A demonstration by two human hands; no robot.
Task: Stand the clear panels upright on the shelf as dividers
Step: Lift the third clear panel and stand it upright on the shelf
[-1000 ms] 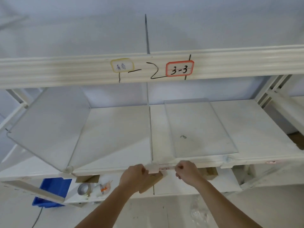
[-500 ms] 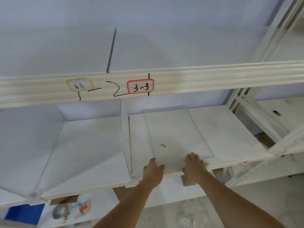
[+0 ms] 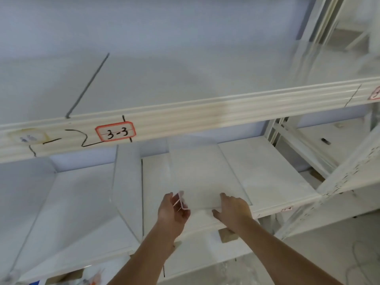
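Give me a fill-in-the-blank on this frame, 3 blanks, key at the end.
1. The label on the beam above the shelf reads ____.
2. The clear panel is being lifted at its near edge by ____ hands: left hand, right hand.
3. The panel already standing upright is to the ____ of the lifted one.

Missing words: 3-3; both; left

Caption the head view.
Both hands, left and right, tilt a clear rectangular panel off the white shelf.
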